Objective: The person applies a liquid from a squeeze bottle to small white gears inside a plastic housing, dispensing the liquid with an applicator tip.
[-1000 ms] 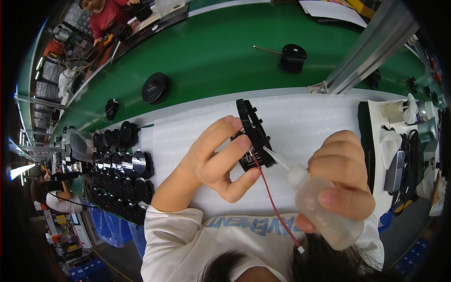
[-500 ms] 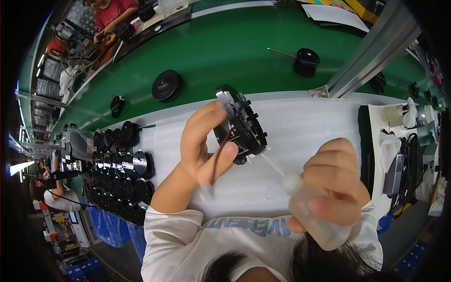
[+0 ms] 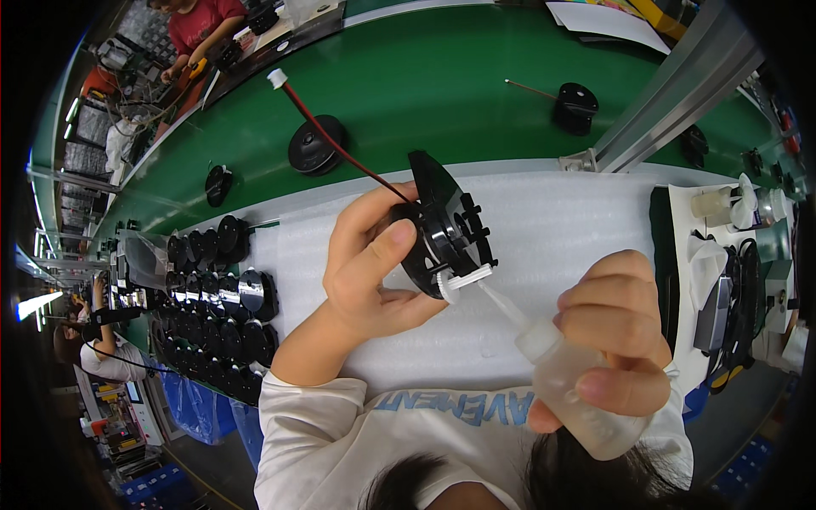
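My left hand (image 3: 365,263) grips a round black plastic assembly (image 3: 438,234) above the white mat, its fingers wrapped round the housing. Several small pegs stick out along its right side, and a white gear (image 3: 463,282) shows at its lower end. From its top a dark red cable (image 3: 331,140) with a white plug runs up and left. In my right hand (image 3: 616,327) is a translucent squeeze bottle (image 3: 578,395), tilted up toward the left. The bottle's thin nozzle tip ends close beside the white gear; whether it touches, I cannot tell.
Rows of black round assemblies (image 3: 217,314) stand at the left of the white mat (image 3: 544,221). Behind lies a green conveyor belt (image 3: 425,76) carrying several black units. A metal post (image 3: 671,93) rises at the right, near small jars (image 3: 714,204). A person in red (image 3: 200,30) works far left.
My left hand has turned the assembly, bringing the white gear into view and swinging the cable up. The nozzle and bottle have shifted slightly right and down. Units on the belt have slid right.
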`<state>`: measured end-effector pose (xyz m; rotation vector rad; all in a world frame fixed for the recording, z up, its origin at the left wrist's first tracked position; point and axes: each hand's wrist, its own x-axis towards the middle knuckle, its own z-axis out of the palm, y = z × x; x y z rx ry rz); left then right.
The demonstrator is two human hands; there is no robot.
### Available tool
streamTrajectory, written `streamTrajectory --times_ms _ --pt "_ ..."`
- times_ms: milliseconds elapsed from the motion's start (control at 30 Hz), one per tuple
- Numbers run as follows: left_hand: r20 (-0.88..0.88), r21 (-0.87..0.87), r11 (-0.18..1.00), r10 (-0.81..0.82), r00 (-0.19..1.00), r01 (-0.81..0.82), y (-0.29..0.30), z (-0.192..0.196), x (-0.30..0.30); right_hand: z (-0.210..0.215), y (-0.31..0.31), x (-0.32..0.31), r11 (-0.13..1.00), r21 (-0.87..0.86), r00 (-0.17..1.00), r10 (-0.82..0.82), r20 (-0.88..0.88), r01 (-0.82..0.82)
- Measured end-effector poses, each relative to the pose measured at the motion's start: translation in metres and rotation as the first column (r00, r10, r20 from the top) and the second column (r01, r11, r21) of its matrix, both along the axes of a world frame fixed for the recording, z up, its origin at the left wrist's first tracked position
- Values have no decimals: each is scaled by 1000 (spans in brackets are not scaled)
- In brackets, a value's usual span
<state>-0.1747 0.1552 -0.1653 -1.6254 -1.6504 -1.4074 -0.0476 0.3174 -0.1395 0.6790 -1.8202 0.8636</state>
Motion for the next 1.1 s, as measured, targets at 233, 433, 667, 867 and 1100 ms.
streamTrajectory --times_ms 233,433,667,867,1100 --pt "3 -47 999 -6 1000 6 2 1 7 0 -1 0 1000 -2 1000 -8 4 8" --pt "26 -53 999 0 1000 1 2 -1 8 2 -1 2 999 17 997 -30 67 29" --pt "126 -79 996 -31 992 41 -2 1 6 -1 0 2 999 13 999 -33 18 33" --pt "310 -143 986 -34 950 82 -7 10 12 -2 0 0 1000 22 1000 -14 -26 15" --pt "356 -115 986 -69 932 117 -6 11 17 0 1 0 999 33 1000 -9 14 8"
